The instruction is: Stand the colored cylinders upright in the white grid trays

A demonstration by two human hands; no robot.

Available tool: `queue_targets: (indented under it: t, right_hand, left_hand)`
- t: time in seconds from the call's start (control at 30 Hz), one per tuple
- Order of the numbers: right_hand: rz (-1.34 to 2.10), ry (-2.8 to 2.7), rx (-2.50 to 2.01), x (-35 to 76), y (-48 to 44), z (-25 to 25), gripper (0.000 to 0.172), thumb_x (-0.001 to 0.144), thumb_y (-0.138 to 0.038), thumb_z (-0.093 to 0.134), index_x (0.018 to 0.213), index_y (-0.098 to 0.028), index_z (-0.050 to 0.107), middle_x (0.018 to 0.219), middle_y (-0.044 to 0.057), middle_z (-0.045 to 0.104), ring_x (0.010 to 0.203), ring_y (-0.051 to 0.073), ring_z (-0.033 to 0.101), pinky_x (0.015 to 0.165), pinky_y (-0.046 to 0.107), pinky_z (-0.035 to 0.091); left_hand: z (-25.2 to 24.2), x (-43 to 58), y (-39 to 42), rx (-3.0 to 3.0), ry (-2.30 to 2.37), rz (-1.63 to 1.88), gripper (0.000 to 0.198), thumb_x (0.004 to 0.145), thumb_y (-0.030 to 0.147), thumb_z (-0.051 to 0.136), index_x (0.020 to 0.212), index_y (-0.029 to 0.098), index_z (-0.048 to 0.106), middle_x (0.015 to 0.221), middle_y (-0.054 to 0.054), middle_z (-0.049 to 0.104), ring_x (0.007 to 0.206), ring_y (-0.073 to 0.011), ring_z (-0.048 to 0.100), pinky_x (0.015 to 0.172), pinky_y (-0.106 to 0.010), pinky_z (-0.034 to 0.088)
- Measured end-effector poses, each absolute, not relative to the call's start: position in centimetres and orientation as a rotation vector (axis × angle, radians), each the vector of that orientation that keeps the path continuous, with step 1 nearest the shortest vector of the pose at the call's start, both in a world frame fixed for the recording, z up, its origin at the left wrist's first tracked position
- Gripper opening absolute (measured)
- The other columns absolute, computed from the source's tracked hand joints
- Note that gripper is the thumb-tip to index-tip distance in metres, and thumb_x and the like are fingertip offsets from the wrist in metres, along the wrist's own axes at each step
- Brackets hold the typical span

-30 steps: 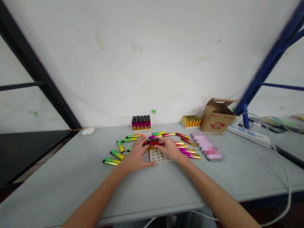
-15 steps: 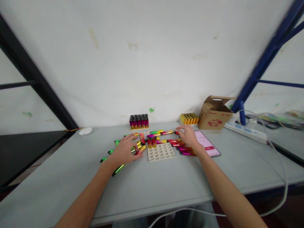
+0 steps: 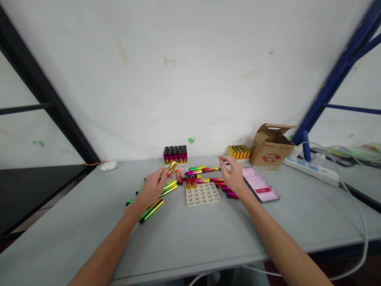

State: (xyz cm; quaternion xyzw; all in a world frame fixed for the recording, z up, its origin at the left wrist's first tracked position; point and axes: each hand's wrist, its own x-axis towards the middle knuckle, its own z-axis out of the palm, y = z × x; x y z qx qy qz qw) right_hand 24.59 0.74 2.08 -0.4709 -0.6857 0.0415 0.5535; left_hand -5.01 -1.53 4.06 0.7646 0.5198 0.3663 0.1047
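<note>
My left hand (image 3: 153,184) is closed around a shiny red-and-gold cylinder (image 3: 172,168), holding it tilted up above the table. Under and beside this hand lie several green-and-gold cylinders (image 3: 152,210) with black ends. My right hand (image 3: 232,174) hovers over the right side, thumb and fingers apart, with nothing visible between them. Below it are magenta cylinders (image 3: 232,195), partly hidden by the hand. Between the hands sits a pale tray (image 3: 203,195) with round pockets. Red-and-gold cylinders (image 3: 191,182) stand upright at its back left corner. A single red cylinder (image 3: 179,176) lies left of them.
Behind stands a block of purple-and-gold cylinders (image 3: 175,155), and a yellow block (image 3: 238,151) is farther right. An opened cardboard box (image 3: 270,149), a phone (image 3: 260,186), a power strip (image 3: 312,169) and a white cable are on the right. A white oval device (image 3: 108,166) lies left.
My left hand has picked up the red-and-gold cylinder and raised it. My right hand stays over the right side, its fingers spread slightly differently. The view has shifted a little.
</note>
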Motion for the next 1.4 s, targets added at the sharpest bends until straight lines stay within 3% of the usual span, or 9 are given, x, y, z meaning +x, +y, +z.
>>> queue_targets:
  t: [0.1,0.23,0.43,0.6,0.8,0.9,1.07,1.23,1.4]
  right_hand:
    - [0.100,-1.747,-0.917,22.2,-1.4,2.7,0.037,0.087,-0.024,0.052,0.124,-0.023,0.055,0.113,0.011,0.062,0.104,0.025,0.058,0.091,0.041,0.046]
    - [-0.033,-2.038,-0.725,20.0,-3.1,2.5,0.047,0.085,-0.026,0.059,0.130,-0.022,0.050,0.122,0.012,0.059,0.112,0.025,0.055,0.095,0.042,0.046]
    - [-0.084,-2.106,-0.658,18.9,-3.1,1.9,0.026,0.089,-0.024,0.057,0.114,-0.020,0.060,0.098,0.009,0.070,0.089,0.022,0.063,0.078,0.037,0.050]
    - [0.374,-1.783,-0.825,19.4,-2.6,2.2,0.014,0.087,-0.024,0.056,0.099,-0.020,0.059,0.094,0.007,0.069,0.084,0.020,0.063,0.077,0.034,0.048]
    - [1.200,-1.250,-0.757,20.7,-1.3,2.9,0.008,0.078,-0.025,0.052,0.085,-0.021,0.051,0.067,-0.003,0.058,0.061,0.013,0.056,0.057,0.024,0.044]
    - [1.435,-1.067,-0.719,21.1,-0.8,3.0,0.016,0.076,-0.033,0.059,0.080,-0.021,0.049,0.068,-0.002,0.059,0.057,0.013,0.057,0.049,0.022,0.043]
    - [1.563,-1.001,-0.638,21.7,-0.8,3.2,0.033,0.072,-0.032,0.074,0.097,-0.023,0.053,0.087,0.001,0.069,0.060,0.013,0.062,0.049,0.022,0.046]
    - [1.606,-0.898,-0.634,22.0,-0.7,3.3,0.027,0.069,-0.025,0.077,0.085,-0.022,0.056,0.083,0.000,0.068,0.060,0.009,0.057,0.051,0.019,0.045]
    - [1.563,-0.894,-0.776,22.2,-0.3,3.1,0.034,0.071,-0.029,0.075,0.100,-0.023,0.061,0.080,0.000,0.066,0.061,0.011,0.056,0.044,0.017,0.038]
  left_hand:
    - [4.8,-4.1,-2.3,2.111,1.396,1.159,0.041,0.091,0.048,0.043,0.093,0.016,0.068,0.064,0.000,0.068,0.064,-0.0173,0.063,0.067,-0.028,0.051]
    - [4.4,-2.6,-3.0,2.028,1.262,1.228,0.027,0.077,0.043,0.066,0.082,0.017,0.074,0.081,-0.004,0.075,0.075,-0.0208,0.068,0.074,-0.030,0.053]
    - [3.2,-0.8,-3.5,1.931,1.041,1.327,0.027,0.073,0.039,0.073,0.088,0.016,0.074,0.082,-0.006,0.075,0.077,-0.0212,0.068,0.079,-0.034,0.054]
    - [3.0,-1.2,-3.6,1.966,0.949,1.375,0.041,0.079,0.037,0.068,0.113,0.015,0.063,0.081,-0.005,0.073,0.081,-0.0189,0.068,0.089,-0.035,0.051]
    - [2.2,-2.6,-2.3,2.271,1.326,1.436,0.022,0.083,0.034,0.062,0.097,0.017,0.067,0.082,-0.003,0.073,0.077,-0.0180,0.068,0.081,-0.033,0.053]
    - [1.7,-2.8,-1.9,2.386,1.342,1.415,0.021,0.086,0.033,0.058,0.098,0.018,0.067,0.087,-0.004,0.073,0.080,-0.0186,0.068,0.080,-0.033,0.054]
    - [0.8,-3.0,-1.5,2.564,1.328,1.279,0.024,0.090,0.035,0.053,0.099,0.017,0.066,0.094,-0.008,0.072,0.090,-0.0219,0.066,0.086,-0.038,0.052]
    - [0.1,-3.2,-1.4,2.666,1.421,1.064,0.037,0.084,0.044,0.059,0.107,0.016,0.063,0.111,-0.013,0.067,0.106,-0.0284,0.060,0.096,-0.048,0.046]
    - [-0.2,-2.8,-1.8,2.780,1.380,0.929,0.057,0.073,0.058,0.068,0.110,0.014,0.062,0.123,-0.017,0.060,0.118,-0.0335,0.052,0.103,-0.053,0.039]
